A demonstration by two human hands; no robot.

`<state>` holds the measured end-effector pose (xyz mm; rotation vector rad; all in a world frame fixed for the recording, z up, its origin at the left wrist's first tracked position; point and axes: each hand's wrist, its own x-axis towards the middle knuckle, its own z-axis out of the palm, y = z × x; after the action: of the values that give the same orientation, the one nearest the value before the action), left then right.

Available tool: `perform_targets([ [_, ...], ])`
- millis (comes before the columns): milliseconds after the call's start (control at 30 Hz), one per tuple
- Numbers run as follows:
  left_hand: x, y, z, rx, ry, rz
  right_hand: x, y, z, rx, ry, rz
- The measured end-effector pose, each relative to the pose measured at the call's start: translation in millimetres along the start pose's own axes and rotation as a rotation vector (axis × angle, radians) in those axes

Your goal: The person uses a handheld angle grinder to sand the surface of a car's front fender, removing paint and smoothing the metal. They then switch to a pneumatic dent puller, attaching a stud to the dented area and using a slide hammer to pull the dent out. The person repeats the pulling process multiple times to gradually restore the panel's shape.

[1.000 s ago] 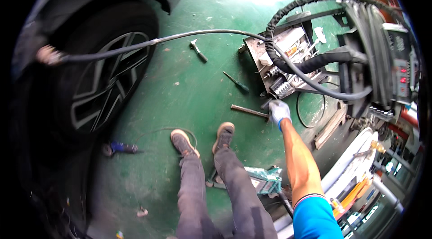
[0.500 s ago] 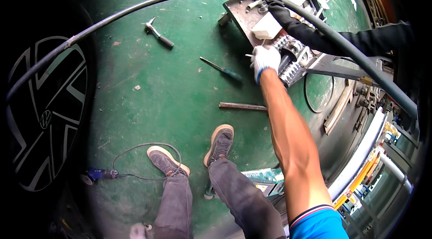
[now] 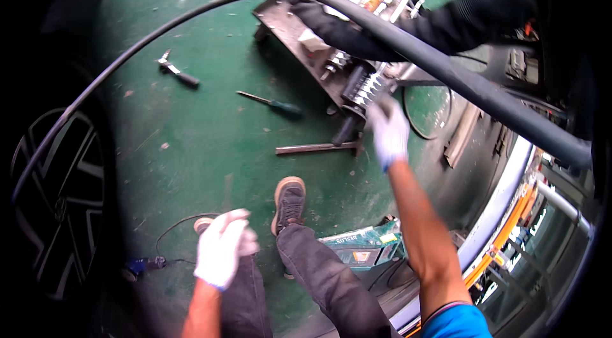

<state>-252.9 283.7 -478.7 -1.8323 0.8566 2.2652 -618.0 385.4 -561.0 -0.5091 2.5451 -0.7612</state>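
Observation:
My left hand [image 3: 226,242], in a white glove, is low in the head view over my leg, fingers loosely bent and apart, nothing visible in them. My right hand [image 3: 389,131], gloved and blurred, is beside the front corner of a metal cart [image 3: 282,22], near a dark cylinder [image 3: 357,81] with silver coiled parts [image 3: 371,89]; whether it holds anything is unclear. A hammer-like tool [image 3: 183,77], a green-handled screwdriver [image 3: 284,107] and a metal bar [image 3: 306,150] lie on the green floor left of and below the cart.
A car wheel [image 3: 57,204] fills the left side. A grey hose [image 3: 446,70] and black sleeved hose [image 3: 338,35] arch over the cart. A blue power tool [image 3: 140,266] with a cord and a green machine [image 3: 350,255] lie near my feet. Orange parts [image 3: 494,252] are at right.
My left hand has come into view at the bottom. My right hand went up to the cart's items, then moved back down and right. The view has shifted.

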Motion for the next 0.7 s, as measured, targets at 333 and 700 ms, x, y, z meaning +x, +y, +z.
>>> perform_targets([
  [333,-80.5,-184.5,-183.6,0.191,0.461,-0.305,192.5,83.3,81.8,-0.676,-0.187,0.066],
  [700,-182.1,-213.1,-148.3,0.351,0.399,-0.466,155.0,69.1,99.7,-0.218,-0.084,0.156],
])
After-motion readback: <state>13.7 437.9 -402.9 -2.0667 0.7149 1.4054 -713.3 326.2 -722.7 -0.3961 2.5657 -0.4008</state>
